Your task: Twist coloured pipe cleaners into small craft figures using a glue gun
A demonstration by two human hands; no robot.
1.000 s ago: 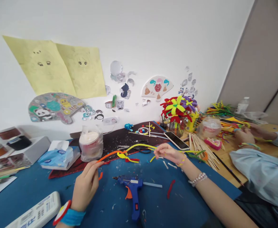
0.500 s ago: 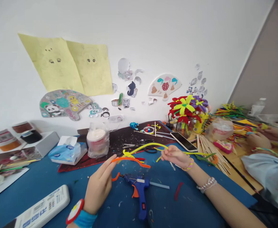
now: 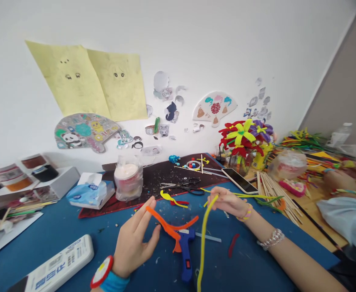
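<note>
My left hand [image 3: 138, 239] is raised over the blue mat with its fingers and thumb apart. Beside its fingertips is an orange pipe cleaner [image 3: 168, 228] with a branching end, above the blue glue gun [image 3: 186, 255]. It is not clear whether the fingers touch it. To the right, my right hand [image 3: 228, 201] pinches a yellow pipe cleaner [image 3: 204, 239], which hangs down toward the bottom edge. Behind my hands, a small yellow curled piece [image 3: 167, 196] lies near black scissors [image 3: 192, 189]. A short dark red piece [image 3: 233, 245] rests right of the glue gun.
Tissues [image 3: 89, 194], a wrapped tub [image 3: 128, 178] and a white case [image 3: 59, 265] stand left. A phone [image 3: 240, 180], a pipe-cleaner bouquet [image 3: 241, 138] and wooden sticks [image 3: 276, 194] lie right. Another person's hand [image 3: 335, 180] is at far right.
The yellow pipe cleaner has left my left hand and now hangs from my right. My left thumb has spread away from the fingers. The orange pipe cleaner has turned, showing its branching shape.
</note>
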